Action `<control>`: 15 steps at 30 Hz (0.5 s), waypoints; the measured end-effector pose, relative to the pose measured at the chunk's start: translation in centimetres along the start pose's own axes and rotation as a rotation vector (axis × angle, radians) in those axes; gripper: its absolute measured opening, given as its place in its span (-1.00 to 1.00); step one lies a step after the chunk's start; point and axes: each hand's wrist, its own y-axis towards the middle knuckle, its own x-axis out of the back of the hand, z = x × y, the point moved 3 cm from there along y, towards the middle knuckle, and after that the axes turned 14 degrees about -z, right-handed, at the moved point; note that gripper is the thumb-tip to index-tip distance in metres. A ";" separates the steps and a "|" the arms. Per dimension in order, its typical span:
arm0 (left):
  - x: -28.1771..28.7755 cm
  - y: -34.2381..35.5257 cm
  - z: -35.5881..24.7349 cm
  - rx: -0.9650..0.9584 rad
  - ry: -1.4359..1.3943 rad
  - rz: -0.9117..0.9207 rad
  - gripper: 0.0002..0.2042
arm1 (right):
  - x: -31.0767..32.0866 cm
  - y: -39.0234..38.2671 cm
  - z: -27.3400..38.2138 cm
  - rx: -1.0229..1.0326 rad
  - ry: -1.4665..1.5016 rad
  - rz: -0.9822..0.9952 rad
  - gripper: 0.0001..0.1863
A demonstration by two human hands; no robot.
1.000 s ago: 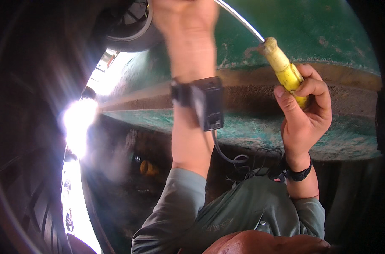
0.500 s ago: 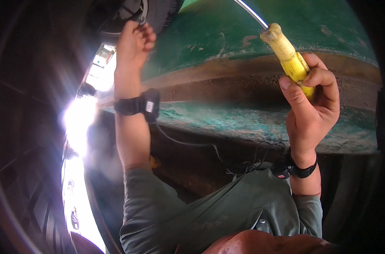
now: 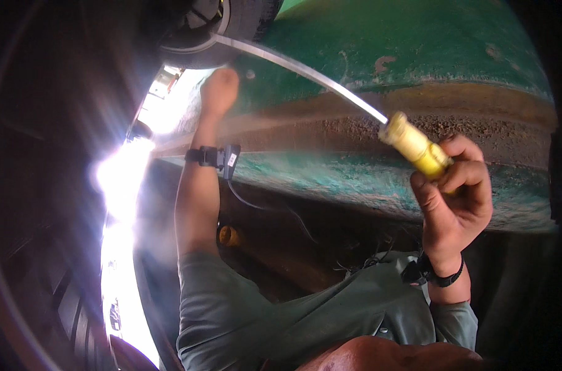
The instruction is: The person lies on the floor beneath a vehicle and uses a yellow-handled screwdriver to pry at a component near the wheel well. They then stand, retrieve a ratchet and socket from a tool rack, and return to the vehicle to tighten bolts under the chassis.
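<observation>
Our right hand [image 3: 457, 195] pinches the yellow-handled tool [image 3: 420, 148], right; its shaft now swings lower, tip overlapping the wheel [image 3: 251, 28], far left. Our left hand [image 3: 220, 88] drops back, apart from the shaft, so one hand seemingly carries it; left fingers blurred, can't tell.

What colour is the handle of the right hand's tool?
The handle is yellow, paler toward the shaft; the head view shows it best.

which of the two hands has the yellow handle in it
The right hand: it grips the yellow handle, whose metal rod runs up and left. The left hand, blurred below the wheel, is well away from that handle.
</observation>
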 end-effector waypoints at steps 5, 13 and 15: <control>0.2 -0.7 0.5 -0.008 -0.033 0.004 -0.71 | 1.0 -0.7 0.0 -0.013 -0.047 0.058 -0.76; 9.6 -4.6 -9.7 0.169 -0.461 -0.066 -0.63 | 2.1 0.4 2.2 -0.362 0.170 0.127 -0.73; 9.0 -10.7 -9.4 0.343 -0.803 -0.020 -0.58 | 2.3 -3.2 -1.9 -0.495 0.240 0.190 -0.71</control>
